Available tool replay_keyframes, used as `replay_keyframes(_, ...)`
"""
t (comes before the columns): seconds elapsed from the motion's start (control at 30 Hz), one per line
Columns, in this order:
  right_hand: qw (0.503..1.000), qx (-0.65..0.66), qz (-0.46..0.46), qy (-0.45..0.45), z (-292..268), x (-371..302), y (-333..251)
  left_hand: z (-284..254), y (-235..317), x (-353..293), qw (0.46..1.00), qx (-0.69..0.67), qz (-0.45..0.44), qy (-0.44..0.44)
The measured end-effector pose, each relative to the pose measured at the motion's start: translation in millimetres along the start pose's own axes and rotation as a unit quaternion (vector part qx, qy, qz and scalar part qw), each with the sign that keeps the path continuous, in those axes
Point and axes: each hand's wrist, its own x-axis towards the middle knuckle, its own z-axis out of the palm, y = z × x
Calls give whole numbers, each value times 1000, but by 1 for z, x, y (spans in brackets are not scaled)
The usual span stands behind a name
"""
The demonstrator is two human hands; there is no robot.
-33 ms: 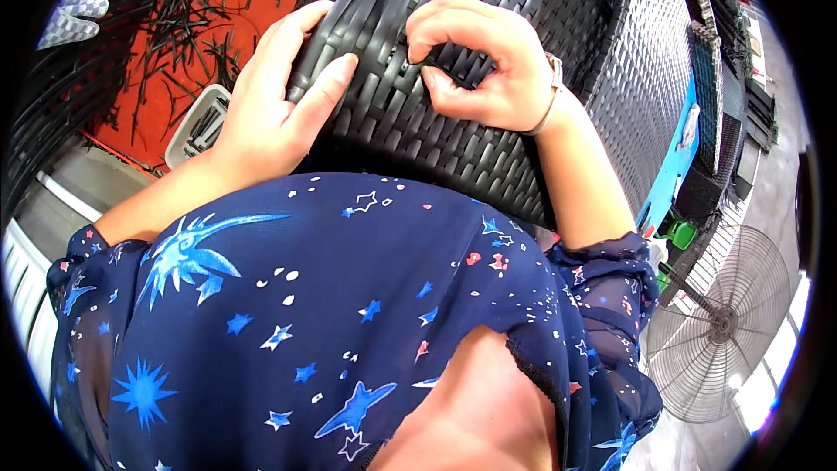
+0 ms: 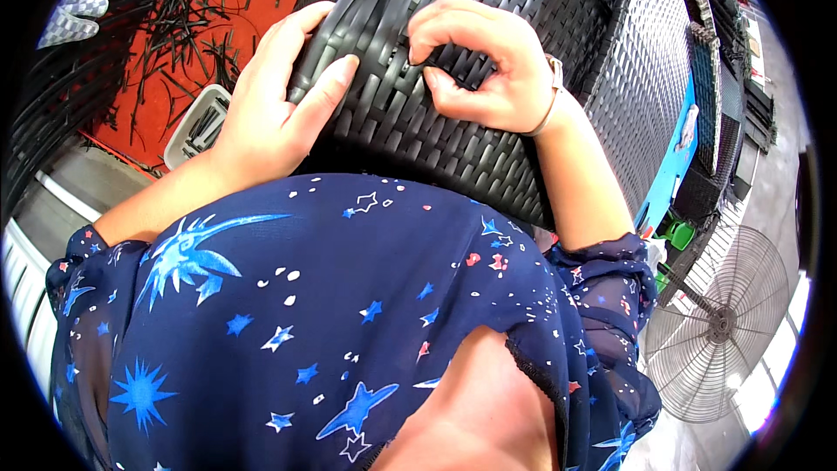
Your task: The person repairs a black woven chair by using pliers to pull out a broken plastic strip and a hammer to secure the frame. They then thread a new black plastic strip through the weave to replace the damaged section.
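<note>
A black wicker piece point(image 2: 392, 109), woven from flat shiny plastic strips, stands in front of my body. My left hand point(image 2: 283, 100) clasps its left rounded edge, the thumb lying on top and the fingers going over the far side. Curled over the weave, my right hand point(image 2: 488, 65) has index finger and thumb drawn together in a pinch at a dark wicker strip point(image 2: 420, 68). The fingertips touch the woven surface, and the strip hardly shows between them. Several long loose-looking strips run along the upper left edge.
Cut black strips point(image 2: 205, 9) litter a red floor covering point(image 2: 144, 100) on the left, beside a grey bin point(image 2: 187, 131) holding more strips. Further black wicker stands at far left. A large fan point(image 2: 722, 324) is at right, near a green container point(image 2: 680, 234) and a blue surface point(image 2: 676, 153).
</note>
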Motion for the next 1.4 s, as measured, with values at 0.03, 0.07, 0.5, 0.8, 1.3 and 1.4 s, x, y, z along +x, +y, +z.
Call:
replay_keyframes(0.03,999,20,25,-5,-1,1,0,-3,-3,3,1000,1,4,-1)
replay_keyframes(0.07,998,43,50,-11,-2,-4,-1,-2,-5,3,1000,3,6,-1)
replay_keyframes(0.5,989,127,59,48,7,-12,3,-5,-6,2,1000,11,5,7)
replay_keyframes(0.8,990,128,52,35,9,-12,9,-4,-6,1,1000,3,3,1)
replay_keyframes(1.3,994,102,32,21,14,2,7,-4,-6,0,1000,10,11,3)
replay_keyframes(1.4,994,104,40,19,14,1,7,-3,-8,0,1000,17,23,2)
